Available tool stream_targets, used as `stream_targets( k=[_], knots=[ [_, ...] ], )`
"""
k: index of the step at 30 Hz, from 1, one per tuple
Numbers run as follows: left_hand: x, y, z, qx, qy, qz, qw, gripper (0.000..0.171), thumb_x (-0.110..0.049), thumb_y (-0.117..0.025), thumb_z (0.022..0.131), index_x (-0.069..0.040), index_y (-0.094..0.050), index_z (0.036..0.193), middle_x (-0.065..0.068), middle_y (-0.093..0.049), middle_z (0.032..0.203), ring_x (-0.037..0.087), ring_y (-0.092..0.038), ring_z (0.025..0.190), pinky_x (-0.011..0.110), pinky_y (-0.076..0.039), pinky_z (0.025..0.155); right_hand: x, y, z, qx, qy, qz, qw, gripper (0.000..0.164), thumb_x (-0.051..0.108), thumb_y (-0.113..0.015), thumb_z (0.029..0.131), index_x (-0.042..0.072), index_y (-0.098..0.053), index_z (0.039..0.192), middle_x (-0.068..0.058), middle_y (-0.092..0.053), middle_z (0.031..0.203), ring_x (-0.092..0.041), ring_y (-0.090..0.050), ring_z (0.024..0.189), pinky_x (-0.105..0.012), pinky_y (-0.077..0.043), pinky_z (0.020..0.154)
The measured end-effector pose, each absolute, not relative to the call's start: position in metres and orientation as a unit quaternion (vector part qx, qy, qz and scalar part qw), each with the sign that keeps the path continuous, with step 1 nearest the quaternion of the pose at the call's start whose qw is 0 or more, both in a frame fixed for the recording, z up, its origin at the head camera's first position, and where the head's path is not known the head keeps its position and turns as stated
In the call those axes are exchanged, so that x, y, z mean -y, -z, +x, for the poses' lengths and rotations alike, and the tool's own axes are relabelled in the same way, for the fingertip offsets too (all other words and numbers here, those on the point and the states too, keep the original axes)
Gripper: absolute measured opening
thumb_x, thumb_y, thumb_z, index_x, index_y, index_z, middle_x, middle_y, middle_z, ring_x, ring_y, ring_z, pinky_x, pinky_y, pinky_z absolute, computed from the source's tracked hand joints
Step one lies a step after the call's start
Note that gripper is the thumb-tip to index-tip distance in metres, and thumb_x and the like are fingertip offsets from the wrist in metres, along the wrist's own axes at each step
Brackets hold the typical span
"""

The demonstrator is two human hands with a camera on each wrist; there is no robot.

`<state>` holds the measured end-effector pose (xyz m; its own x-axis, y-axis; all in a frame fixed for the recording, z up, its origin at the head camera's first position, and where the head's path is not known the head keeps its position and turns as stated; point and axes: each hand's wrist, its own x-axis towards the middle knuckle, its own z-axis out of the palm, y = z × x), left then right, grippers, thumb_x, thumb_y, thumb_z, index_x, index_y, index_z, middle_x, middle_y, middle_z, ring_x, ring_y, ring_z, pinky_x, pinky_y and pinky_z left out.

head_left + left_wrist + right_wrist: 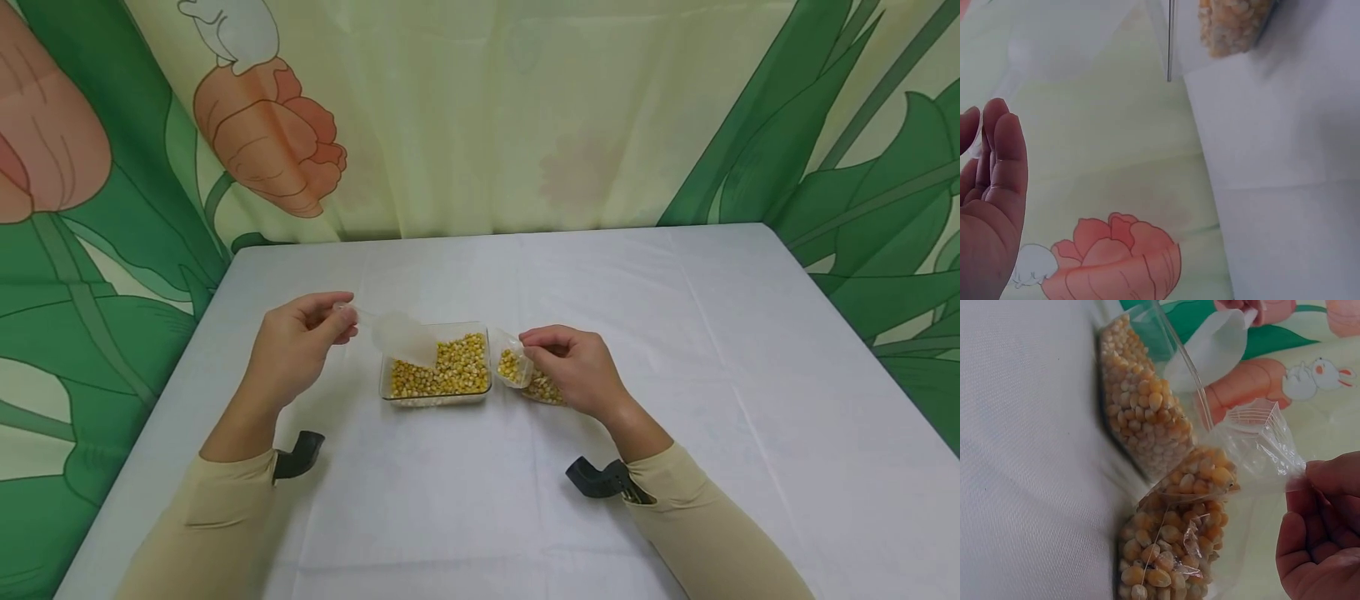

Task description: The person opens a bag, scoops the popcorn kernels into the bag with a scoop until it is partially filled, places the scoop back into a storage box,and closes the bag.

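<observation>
By its thin handle, my left hand (300, 346) pinches a translucent white scoop (403, 337). The scoop's bowl hangs tilted over the left part of a rectangular glass dish (384, 385) that holds yellow corn kernels (459, 364). Just right of the dish stands a clear plastic bag (1260, 447), its lower part full of corn kernels (1169, 550). My right hand (577, 371) pinches the upper edge of this bag between thumb and fingers, and the mouth stands spread. Whether the scoop carries kernels cannot be seen.
A white cloth covers the table (450, 500). Behind it hangs a curtain (480, 117) printed with leaves, flowers and a rabbit. Black wrist mounts (300, 454) stick out from both beige sleeves (712, 525).
</observation>
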<state>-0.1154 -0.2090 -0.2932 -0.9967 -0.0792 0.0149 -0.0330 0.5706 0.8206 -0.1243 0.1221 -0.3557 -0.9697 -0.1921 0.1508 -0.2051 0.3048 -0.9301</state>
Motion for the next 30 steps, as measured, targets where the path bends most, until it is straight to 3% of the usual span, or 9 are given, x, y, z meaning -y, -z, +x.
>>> stream_targets(
  k=[7, 17, 30],
  knots=[
    [0.207, 0.294, -0.115, 0.908, 0.417, 0.010, 0.039, 0.042, -0.033, -0.060, 0.102, -0.007, -0.062, 0.136, 0.010, -0.069, 0.101, 0.023, -0.065, 0.093, 0.018, -0.051, 0.068, -0.123, 0.357, -0.124, 0.811, -0.573, 0.119, 0.005, 0.010, 0.003, -0.068, 0.094, -0.001, -0.076, 0.100, -0.012, -0.071, 0.111, -0.022, -0.068, 0.098, -0.022, -0.056, 0.079],
    [0.197, 0.312, -0.113, 0.916, 0.398, -0.013, 0.050, 0.031, -0.020, -0.064, 0.100, -0.002, -0.067, 0.126, 0.009, -0.071, 0.092, 0.024, -0.068, 0.087, 0.025, -0.048, 0.057, -0.123, 0.358, -0.124, 0.809, -0.575, 0.122, 0.008, 0.010, 0.002, -0.068, 0.094, -0.002, -0.076, 0.099, -0.012, -0.071, 0.111, -0.022, -0.068, 0.098, -0.022, -0.056, 0.079],
    [0.206, 0.312, -0.114, 0.916, 0.397, -0.015, -0.055, 0.029, -0.021, -0.062, 0.101, -0.002, -0.067, 0.122, 0.007, -0.072, 0.098, 0.021, -0.070, 0.089, 0.041, -0.056, 0.083, -0.122, 0.357, -0.124, 0.809, -0.575, 0.123, 0.005, 0.010, 0.002, -0.068, 0.094, -0.002, -0.075, 0.099, -0.012, -0.071, 0.111, -0.022, -0.068, 0.099, -0.021, -0.055, 0.078]
  ],
)
